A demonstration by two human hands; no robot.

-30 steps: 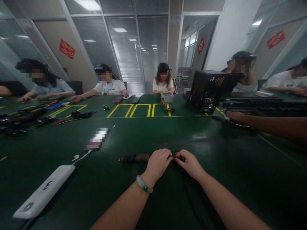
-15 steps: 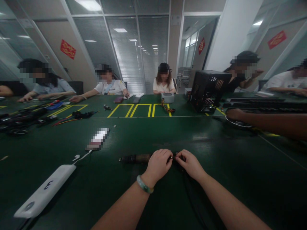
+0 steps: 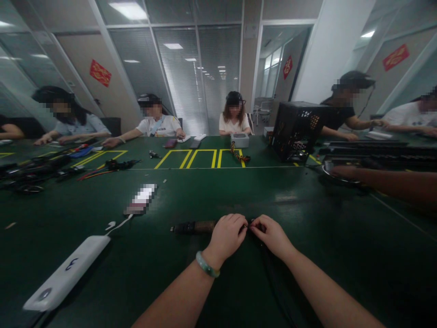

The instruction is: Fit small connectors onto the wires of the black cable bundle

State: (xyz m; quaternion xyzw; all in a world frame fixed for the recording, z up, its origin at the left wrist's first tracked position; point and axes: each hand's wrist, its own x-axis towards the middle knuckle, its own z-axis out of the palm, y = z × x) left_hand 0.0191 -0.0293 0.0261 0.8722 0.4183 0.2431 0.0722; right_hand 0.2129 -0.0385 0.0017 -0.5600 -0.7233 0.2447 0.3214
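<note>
On the green table [image 3: 201,193], dark cylindrical tool [image 3: 196,227] lies partly under left hand [image 3: 228,234], curled, grip hidden; right hand [image 3: 273,232] pinched nearly closed beside it, hold too small to tell; tool might roll if black cable [image 3: 271,275] tugs.

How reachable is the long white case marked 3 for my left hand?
Probably yes: bare green tabletop leads to the white case, though your left hand is curled over the dark cylindrical piece.
</note>
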